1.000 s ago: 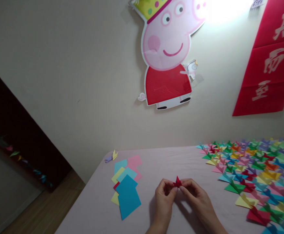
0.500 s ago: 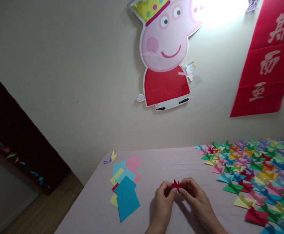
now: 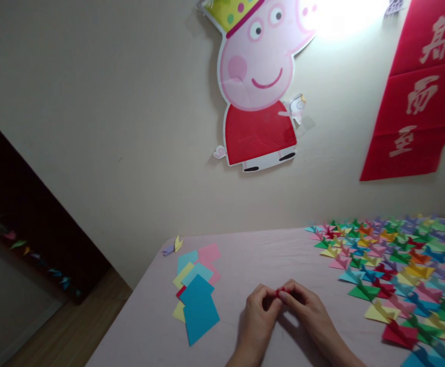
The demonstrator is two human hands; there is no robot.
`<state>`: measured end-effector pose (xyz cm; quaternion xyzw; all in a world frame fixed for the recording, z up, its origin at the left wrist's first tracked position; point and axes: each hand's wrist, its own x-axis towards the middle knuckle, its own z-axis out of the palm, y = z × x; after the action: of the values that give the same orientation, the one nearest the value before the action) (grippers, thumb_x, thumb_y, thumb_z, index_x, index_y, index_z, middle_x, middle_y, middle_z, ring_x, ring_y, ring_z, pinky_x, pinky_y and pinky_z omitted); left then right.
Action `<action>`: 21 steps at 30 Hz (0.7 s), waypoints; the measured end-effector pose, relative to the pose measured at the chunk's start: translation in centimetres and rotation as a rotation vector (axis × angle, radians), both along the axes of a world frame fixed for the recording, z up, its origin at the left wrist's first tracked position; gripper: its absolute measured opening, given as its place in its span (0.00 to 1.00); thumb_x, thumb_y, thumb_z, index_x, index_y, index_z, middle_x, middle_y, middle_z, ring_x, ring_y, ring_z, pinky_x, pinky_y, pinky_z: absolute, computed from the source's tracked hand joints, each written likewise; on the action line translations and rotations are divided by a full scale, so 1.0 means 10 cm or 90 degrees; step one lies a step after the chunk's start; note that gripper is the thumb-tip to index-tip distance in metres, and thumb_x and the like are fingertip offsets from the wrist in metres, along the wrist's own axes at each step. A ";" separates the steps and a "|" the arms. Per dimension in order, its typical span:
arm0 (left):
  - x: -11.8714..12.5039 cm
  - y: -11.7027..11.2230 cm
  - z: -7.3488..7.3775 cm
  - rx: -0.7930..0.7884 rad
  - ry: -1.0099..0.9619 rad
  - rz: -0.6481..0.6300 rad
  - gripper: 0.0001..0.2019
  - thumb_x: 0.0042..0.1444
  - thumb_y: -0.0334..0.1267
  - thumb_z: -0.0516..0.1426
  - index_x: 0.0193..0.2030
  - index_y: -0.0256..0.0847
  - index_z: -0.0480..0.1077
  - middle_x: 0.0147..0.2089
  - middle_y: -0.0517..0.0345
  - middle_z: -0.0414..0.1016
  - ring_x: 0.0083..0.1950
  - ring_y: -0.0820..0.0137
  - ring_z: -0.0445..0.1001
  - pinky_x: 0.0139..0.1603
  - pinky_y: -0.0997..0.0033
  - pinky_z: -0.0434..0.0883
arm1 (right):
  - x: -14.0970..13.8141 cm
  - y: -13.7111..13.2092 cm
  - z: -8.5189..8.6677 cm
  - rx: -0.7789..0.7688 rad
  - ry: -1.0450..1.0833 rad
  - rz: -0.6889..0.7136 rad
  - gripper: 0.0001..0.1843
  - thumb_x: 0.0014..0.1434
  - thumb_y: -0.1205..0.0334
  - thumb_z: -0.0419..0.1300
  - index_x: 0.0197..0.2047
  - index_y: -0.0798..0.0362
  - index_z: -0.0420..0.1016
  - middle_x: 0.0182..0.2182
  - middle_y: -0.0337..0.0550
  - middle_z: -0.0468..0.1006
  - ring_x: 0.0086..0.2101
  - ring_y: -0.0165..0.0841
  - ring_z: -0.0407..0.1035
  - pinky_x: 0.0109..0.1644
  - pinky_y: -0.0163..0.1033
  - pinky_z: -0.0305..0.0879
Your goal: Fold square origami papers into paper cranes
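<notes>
My left hand [image 3: 258, 317] and my right hand [image 3: 309, 312] meet over the pink table [image 3: 149, 331], fingertips pinched together on a small folded red paper piece [image 3: 282, 291]. Only a sliver of the red paper shows between the fingers; the rest is hidden by them. To the left of my hands lies a loose stack of coloured paper squares [image 3: 197, 293], with a blue one on top.
Several folded paper cranes [image 3: 398, 270] in many colours cover the right part of the table in rows. A tiny yellow and purple folded piece [image 3: 173, 245] sits near the table's far left corner. A cartoon pig cutout [image 3: 258, 86] and a red banner [image 3: 417, 97] hang on the wall. Wooden floor [image 3: 73, 326] lies left of the table.
The red paper's points stood up above my fingers before; now my fingers have closed over it and pressed it lower, so only a small bit shows. The view shifted slightly.
</notes>
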<state>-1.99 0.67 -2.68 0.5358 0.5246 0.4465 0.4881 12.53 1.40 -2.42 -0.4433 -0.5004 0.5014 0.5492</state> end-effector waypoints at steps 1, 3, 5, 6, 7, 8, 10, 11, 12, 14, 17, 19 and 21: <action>0.00 0.00 0.00 0.014 0.025 -0.006 0.06 0.52 0.42 0.63 0.31 0.43 0.75 0.32 0.62 0.74 0.36 0.66 0.69 0.38 0.72 0.63 | 0.01 0.00 0.00 -0.005 0.008 -0.002 0.20 0.47 0.43 0.69 0.23 0.52 0.75 0.22 0.38 0.74 0.28 0.35 0.67 0.34 0.41 0.65; -0.01 -0.01 0.02 0.049 0.072 -0.015 0.07 0.55 0.42 0.61 0.31 0.43 0.74 0.32 0.62 0.74 0.34 0.67 0.69 0.37 0.71 0.62 | 0.01 0.01 0.00 -0.011 0.014 -0.010 0.20 0.46 0.43 0.69 0.23 0.52 0.75 0.22 0.38 0.73 0.27 0.35 0.66 0.34 0.41 0.64; 0.00 -0.01 0.03 0.056 0.068 -0.010 0.07 0.54 0.42 0.61 0.29 0.42 0.73 0.30 0.62 0.72 0.33 0.67 0.68 0.36 0.72 0.62 | 0.02 0.01 0.02 -0.017 0.008 -0.016 0.20 0.45 0.43 0.69 0.22 0.52 0.75 0.21 0.37 0.73 0.27 0.35 0.65 0.33 0.41 0.63; 0.00 -0.01 0.04 0.061 0.061 -0.010 0.08 0.54 0.41 0.60 0.28 0.41 0.72 0.29 0.62 0.71 0.33 0.68 0.67 0.36 0.72 0.62 | 0.02 0.01 0.03 -0.021 0.006 -0.018 0.21 0.45 0.42 0.69 0.21 0.52 0.74 0.21 0.37 0.72 0.27 0.35 0.65 0.33 0.41 0.63; 0.01 -0.01 0.05 0.066 0.055 -0.012 0.08 0.53 0.40 0.60 0.27 0.41 0.71 0.28 0.62 0.70 0.33 0.68 0.67 0.36 0.72 0.62 | 0.02 0.01 0.04 -0.024 0.005 -0.018 0.21 0.45 0.42 0.69 0.21 0.52 0.74 0.20 0.37 0.72 0.26 0.35 0.64 0.33 0.41 0.62; 0.01 -0.01 0.06 0.072 0.050 -0.015 0.08 0.53 0.39 0.60 0.26 0.41 0.70 0.28 0.62 0.69 0.33 0.68 0.66 0.35 0.72 0.62 | 0.01 0.00 0.05 -0.028 0.005 -0.015 0.21 0.45 0.42 0.69 0.20 0.52 0.74 0.20 0.37 0.71 0.26 0.34 0.64 0.33 0.41 0.62; 0.03 -0.02 0.07 0.076 0.048 -0.022 0.08 0.53 0.40 0.59 0.26 0.41 0.69 0.27 0.62 0.68 0.32 0.68 0.65 0.35 0.72 0.61 | 0.01 0.00 0.06 -0.034 0.010 -0.005 0.21 0.45 0.42 0.69 0.20 0.52 0.73 0.20 0.37 0.71 0.26 0.34 0.63 0.33 0.40 0.62; 0.03 -0.03 0.08 0.074 0.051 -0.027 0.08 0.54 0.40 0.59 0.27 0.41 0.68 0.27 0.62 0.67 0.32 0.69 0.65 0.34 0.72 0.61 | 0.01 -0.01 0.06 -0.036 0.014 0.001 0.21 0.45 0.42 0.69 0.20 0.52 0.73 0.20 0.37 0.70 0.26 0.34 0.63 0.33 0.40 0.62; 0.03 -0.03 0.08 0.072 0.055 -0.034 0.08 0.55 0.41 0.58 0.28 0.41 0.68 0.28 0.62 0.68 0.32 0.69 0.65 0.34 0.72 0.61 | 0.01 -0.01 0.06 -0.036 0.018 0.005 0.21 0.45 0.43 0.69 0.20 0.52 0.73 0.20 0.36 0.70 0.26 0.34 0.63 0.33 0.40 0.62; 0.04 -0.04 0.08 0.070 0.071 -0.053 0.07 0.57 0.41 0.57 0.31 0.42 0.69 0.30 0.62 0.69 0.33 0.69 0.65 0.35 0.72 0.60 | 0.01 0.00 0.05 -0.035 0.026 0.019 0.21 0.46 0.43 0.69 0.21 0.52 0.72 0.21 0.37 0.71 0.27 0.34 0.64 0.34 0.40 0.63; 0.04 -0.05 0.07 0.083 0.116 -0.067 0.08 0.57 0.42 0.58 0.31 0.42 0.69 0.30 0.63 0.67 0.33 0.69 0.65 0.34 0.72 0.60 | 0.01 0.00 0.05 -0.035 0.044 0.049 0.20 0.46 0.44 0.69 0.22 0.52 0.72 0.23 0.37 0.72 0.29 0.35 0.67 0.37 0.40 0.64; 0.04 -0.04 0.06 0.094 0.143 -0.065 0.10 0.57 0.42 0.58 0.27 0.42 0.67 0.29 0.64 0.65 0.32 0.70 0.63 0.33 0.72 0.59 | 0.01 0.00 0.05 -0.035 0.051 0.064 0.20 0.47 0.44 0.69 0.23 0.53 0.72 0.23 0.38 0.72 0.30 0.36 0.67 0.38 0.40 0.65; 0.04 -0.04 0.06 0.105 0.159 -0.063 0.11 0.57 0.41 0.57 0.25 0.42 0.65 0.28 0.64 0.63 0.32 0.71 0.62 0.33 0.72 0.58 | 0.01 0.00 0.06 -0.032 0.044 0.062 0.21 0.48 0.43 0.68 0.23 0.53 0.73 0.23 0.38 0.73 0.30 0.36 0.67 0.38 0.40 0.65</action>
<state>-1.57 0.27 -2.11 0.6502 0.5160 0.3936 0.3951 12.65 1.41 -1.84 -0.4145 -0.4897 0.5548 0.5297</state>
